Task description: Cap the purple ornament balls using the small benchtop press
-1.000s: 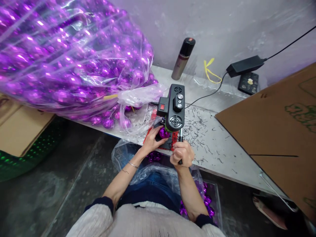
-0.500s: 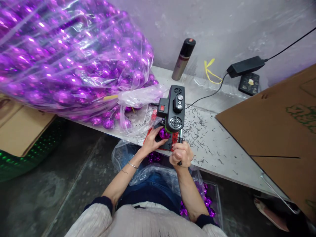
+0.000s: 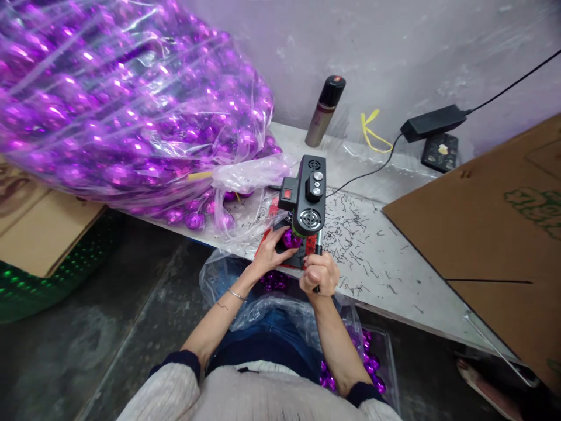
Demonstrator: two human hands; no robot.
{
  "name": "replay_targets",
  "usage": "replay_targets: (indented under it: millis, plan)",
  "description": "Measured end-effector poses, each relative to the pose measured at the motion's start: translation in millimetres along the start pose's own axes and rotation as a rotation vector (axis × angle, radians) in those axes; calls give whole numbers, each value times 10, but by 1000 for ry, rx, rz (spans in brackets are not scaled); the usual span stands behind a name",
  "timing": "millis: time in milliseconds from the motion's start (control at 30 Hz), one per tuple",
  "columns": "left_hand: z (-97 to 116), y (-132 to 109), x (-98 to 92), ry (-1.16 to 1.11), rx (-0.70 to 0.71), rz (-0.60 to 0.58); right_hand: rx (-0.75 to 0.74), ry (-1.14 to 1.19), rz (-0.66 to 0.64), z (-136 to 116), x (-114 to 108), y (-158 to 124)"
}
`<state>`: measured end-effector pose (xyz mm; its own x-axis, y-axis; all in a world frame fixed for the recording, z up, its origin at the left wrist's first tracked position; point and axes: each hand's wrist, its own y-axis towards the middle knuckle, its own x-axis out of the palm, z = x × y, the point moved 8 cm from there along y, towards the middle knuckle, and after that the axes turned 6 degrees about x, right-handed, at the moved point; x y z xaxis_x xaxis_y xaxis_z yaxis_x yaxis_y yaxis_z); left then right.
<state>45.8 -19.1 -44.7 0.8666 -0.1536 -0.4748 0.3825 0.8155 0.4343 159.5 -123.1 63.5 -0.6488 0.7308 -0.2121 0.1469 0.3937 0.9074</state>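
gritty workbench (image 3: 394, 263): left hand (image 3: 268, 252) cups purple ball (image 3: 289, 238) right under machine head (image 3: 309, 193), right hand (image 3: 321, 273) fisted round lever (image 3: 319, 242) just beside.

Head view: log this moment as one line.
left hand: holds purple bauble under black benchtop machine | right hand: grips lever handle | nearby: bag of purple baubles on worktable

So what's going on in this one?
A person sits at a white table. The left hand holds a shiny purple ball under a small black benchtop machine, while the right hand grips the machine's slim metal lever. A big clear plastic bag of purple balls lies to the left; dark slivers litter the tabletop.
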Motion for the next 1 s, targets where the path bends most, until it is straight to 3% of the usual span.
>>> replay_targets:
  millis: [267,433,533,633,767,833,900,1000]
  plan:
    - [-37,-28,32,-23,47,24,-79,5,-25,-26,48,3]
    - [-78,0,45,-15,3,26,100,13,-7,-74,-61,298]
    - [34,-77,-39,18,46,92,176,-18,-27,-120,-120,515]
    - [241,-407,-102,97,143,105,169,-15,-59,-148,-141,579]
    - [387,-1079,30,241,186,-75,134,1,-93,-133,-128,455]
    - [384,-1275,52,280,187,-89,127,11,-79,-118,-128,396]
    - [381,-1237,-27,283,225,-25,128,20,-67,-108,-124,368]
    - [288,-728,-375,348,240,157,126,27,-62,-109,-114,367]
